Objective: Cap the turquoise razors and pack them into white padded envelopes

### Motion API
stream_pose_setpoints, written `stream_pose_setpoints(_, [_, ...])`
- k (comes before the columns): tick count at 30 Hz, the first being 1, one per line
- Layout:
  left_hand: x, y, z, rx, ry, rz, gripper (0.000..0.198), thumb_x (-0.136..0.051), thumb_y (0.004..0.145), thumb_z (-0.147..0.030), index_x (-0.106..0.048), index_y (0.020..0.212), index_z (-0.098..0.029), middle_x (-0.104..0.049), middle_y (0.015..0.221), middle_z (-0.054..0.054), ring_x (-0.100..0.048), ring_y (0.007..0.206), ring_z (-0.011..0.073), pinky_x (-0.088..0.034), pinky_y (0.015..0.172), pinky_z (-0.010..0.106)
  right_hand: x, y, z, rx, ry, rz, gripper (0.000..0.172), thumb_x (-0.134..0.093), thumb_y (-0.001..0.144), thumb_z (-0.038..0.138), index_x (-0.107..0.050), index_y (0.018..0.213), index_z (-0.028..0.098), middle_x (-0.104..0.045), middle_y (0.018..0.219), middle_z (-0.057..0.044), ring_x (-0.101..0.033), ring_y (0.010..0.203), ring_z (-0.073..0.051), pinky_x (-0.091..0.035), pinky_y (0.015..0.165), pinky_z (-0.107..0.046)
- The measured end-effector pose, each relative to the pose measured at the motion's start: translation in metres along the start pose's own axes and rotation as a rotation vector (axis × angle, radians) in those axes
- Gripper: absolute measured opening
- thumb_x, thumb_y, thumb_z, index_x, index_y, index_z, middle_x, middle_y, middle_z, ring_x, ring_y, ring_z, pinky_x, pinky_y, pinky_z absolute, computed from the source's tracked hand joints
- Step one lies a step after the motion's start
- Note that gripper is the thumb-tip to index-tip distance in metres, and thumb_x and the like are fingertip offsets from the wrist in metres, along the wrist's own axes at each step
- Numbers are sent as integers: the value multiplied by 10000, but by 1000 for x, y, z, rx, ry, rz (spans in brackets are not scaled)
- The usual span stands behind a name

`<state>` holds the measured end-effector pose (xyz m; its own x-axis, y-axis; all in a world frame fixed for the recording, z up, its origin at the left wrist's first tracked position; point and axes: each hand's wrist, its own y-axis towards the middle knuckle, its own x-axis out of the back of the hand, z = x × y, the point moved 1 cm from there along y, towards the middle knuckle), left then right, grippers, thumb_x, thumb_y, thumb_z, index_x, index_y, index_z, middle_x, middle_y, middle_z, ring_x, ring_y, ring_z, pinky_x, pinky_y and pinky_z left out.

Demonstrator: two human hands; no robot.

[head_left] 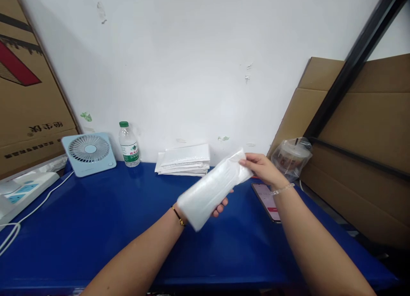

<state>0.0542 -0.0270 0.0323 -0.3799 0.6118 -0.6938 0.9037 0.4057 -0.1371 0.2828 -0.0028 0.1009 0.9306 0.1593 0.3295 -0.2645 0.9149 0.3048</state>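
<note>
A long white plastic packet [213, 191] is held tilted above the blue table, its upper end to the right. From below, my left hand [221, 207] wraps round it; the fingertips show at its lower edge and the palm is hidden behind it. My right hand [258, 164] pinches the packet's crumpled upper right end between thumb and fingers. Behind it, against the wall, lies a stack of flat white packets [184, 158]. A phone [266, 200] with a lit screen rests just below my right hand, partly covered by my forearm.
On the blue table [121, 219] stand a light blue fan [89, 153] and a water bottle [129, 146] at the back left. A white power strip [27, 193] with cables sits at far left. A bagged drink cup [291, 157] is at right, beside cardboard [358, 159].
</note>
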Motion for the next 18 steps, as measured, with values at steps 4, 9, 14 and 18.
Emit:
stream_pose_setpoints(4, [17, 4, 2, -105, -11, -187, 347, -501, 857, -416, -592, 989, -108, -665, 883, 111, -634, 692, 146, -486, 649, 252, 54, -2, -53, -234, 93, -264, 395, -719, 671, 411, -672, 941, 126, -689, 805, -92, -598, 616, -170, -476, 544, -271])
stream_pose_setpoints(9, [27, 9, 5, -146, 14, -259, 375, -506, 856, -430, -554, 1094, -145, -658, 987, 125, -653, 850, 198, -487, 782, 332, 82, -2, -107, -512, -79, -529, 239, -700, 684, 291, -661, 834, 109, -685, 748, -133, -623, 619, -198, -503, 534, -281])
stream_pose_setpoints(14, [34, 7, 5, -148, 64, -397, 338, -570, 815, -392, -579, 1051, -150, -652, 983, 104, -653, 832, 194, -488, 754, 313, 68, 20, -138, -601, -277, -575, 148, -683, 651, 225, -646, 700, 91, -652, 639, -131, -628, 652, -234, -492, 561, -304])
stream_pose_setpoints(18, [41, 5, 1, -174, 65, -509, 317, -609, 782, -344, -584, 1035, -155, -653, 977, 98, -653, 833, 195, -489, 726, 297, 52, 46, -139, -592, -433, -577, 172, -700, 604, 208, -671, 729, 93, -667, 827, -175, -600, 917, -301, -466, 738, -347])
